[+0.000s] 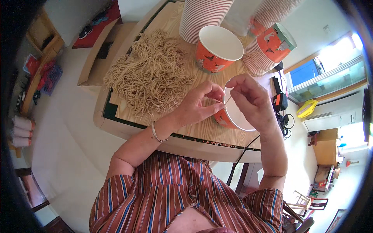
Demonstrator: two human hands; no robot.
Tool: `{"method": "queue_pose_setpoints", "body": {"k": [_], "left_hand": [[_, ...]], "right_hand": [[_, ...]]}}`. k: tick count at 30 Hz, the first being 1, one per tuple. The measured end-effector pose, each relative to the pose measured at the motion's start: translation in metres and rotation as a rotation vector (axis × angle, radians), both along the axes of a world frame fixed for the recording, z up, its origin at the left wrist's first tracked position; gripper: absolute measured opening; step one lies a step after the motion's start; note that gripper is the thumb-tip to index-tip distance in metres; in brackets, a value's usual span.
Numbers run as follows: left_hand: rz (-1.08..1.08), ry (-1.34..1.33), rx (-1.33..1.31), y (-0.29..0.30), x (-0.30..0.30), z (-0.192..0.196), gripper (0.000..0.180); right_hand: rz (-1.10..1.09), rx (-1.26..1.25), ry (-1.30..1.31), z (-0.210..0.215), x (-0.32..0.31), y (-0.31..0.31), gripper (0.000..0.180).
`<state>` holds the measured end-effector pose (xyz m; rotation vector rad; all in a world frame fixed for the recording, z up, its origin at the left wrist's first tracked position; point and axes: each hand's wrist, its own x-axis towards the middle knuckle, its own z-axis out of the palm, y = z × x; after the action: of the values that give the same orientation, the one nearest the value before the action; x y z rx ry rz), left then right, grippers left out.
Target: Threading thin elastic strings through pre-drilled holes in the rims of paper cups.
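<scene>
**Head view: two hands on one strand above an orange paper bucket**

Head camera, looking down over my striped shirt (175, 194) to the wooden table (202, 130).

- Left hand (196, 105): raised above the near edge of the table, thumb and forefinger pinched on a thin tan strand (226, 101). A metal bangle (156, 133) sits on this wrist.
- Right hand (250, 99): just right of the left hand, fingertips almost meeting it, pinching the other end of the same strand. Both hands are closed in a fine grip, not clenched.
- Strand: stretched short between the two pinches, over the rim of the near bucket.
- Near bucket (233, 116): orange outside, white inside, mostly hidden under my right hand.
- Second bucket (215, 48): same kind, upright and open, farther back at the table's middle.
- Stacked buckets (202, 15): a tall nested column at the far edge; another stack (270, 48) lies tipped to the right.
- Pile of strands (149, 75): a loose tan heap on the left part of the table, well apart from my hands.
- Black cable (243, 153): hangs down off the near table edge.
</scene>
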<state>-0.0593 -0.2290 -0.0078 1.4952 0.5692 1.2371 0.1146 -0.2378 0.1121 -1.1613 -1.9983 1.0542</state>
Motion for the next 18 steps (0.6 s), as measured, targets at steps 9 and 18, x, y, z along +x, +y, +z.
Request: {"method": "queue_pose_setpoints", "body": {"k": [9,18], "left_hand": [[0.115,0.032,0.241,-0.007,0.01,-0.007,0.017],[0.153,-0.004,0.212,-0.015,0.011,-0.008,0.015]], "right_hand": [[0.037,-0.05,0.17,-0.007,-0.004,-0.001,0.014],[0.024,0.083,0.109,-0.012,-0.002,-0.006,0.015]]}}
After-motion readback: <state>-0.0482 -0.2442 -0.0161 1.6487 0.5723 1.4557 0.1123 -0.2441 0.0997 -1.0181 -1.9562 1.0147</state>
